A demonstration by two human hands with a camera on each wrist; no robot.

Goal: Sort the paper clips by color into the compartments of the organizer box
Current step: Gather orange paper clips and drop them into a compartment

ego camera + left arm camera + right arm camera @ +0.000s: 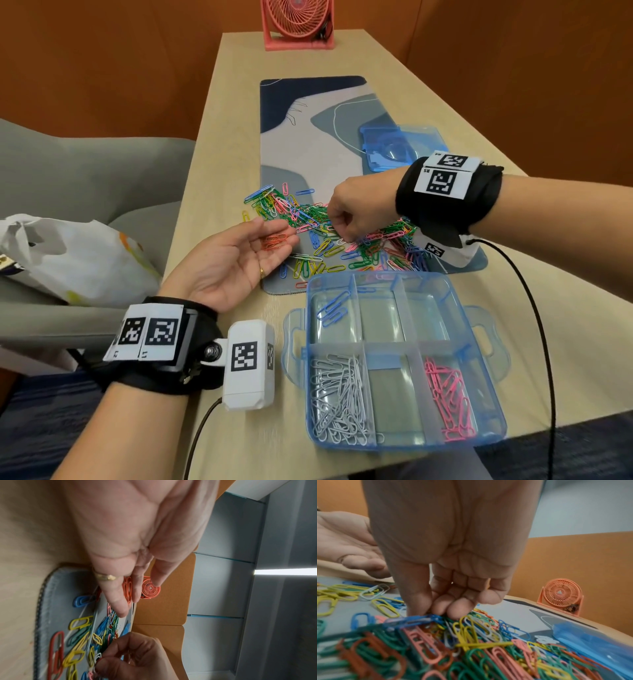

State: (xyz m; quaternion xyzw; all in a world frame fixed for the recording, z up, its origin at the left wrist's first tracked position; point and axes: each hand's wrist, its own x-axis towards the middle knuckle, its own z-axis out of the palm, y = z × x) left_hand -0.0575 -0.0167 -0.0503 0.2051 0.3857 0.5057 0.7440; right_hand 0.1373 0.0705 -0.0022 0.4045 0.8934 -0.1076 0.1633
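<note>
A loose pile of mixed-colour paper clips (342, 236) lies on the desk mat (308, 147). My left hand (236, 260) is held palm up beside the pile, fingers straight, with a few orange-red clips (274, 241) lying on them; the same orange-red clips (127, 588) show between its fingers in the left wrist view. My right hand (359, 209) reaches down into the pile with curled fingers, its thumb and fingertips (423, 601) pinching a clip whose colour I cannot tell. The blue organizer box (390, 346) sits nearer me, holding blue clips (330, 310), white clips (339, 401) and pink clips (448, 401) in separate compartments.
The box's blue lid (400, 147) lies on the mat behind the pile. A coral desk fan (298, 24) stands at the table's far end. A plastic bag (68, 257) rests on a grey chair at the left. Cables trail from both wrists.
</note>
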